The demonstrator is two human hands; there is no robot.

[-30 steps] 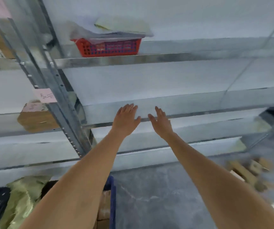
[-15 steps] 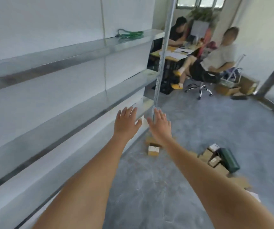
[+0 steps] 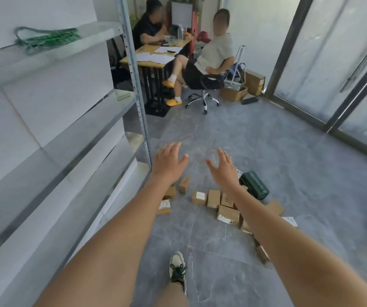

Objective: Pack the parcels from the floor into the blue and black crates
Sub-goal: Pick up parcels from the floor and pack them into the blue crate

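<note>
Hands, left hand (image 3: 168,161) and right hand (image 3: 223,168), hover empty above parcels (image 3: 213,198).

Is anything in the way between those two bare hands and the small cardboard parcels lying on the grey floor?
Nothing visible: the left hand and right hand hang open above the small brown cardboard parcels, with only air between.

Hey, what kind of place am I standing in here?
Probably a small stockroom or packing office: metal shelving lines the left wall, small cardboard parcels lie scattered on the grey tiled floor, and two people sit at a paper-covered desk at the back.
</note>
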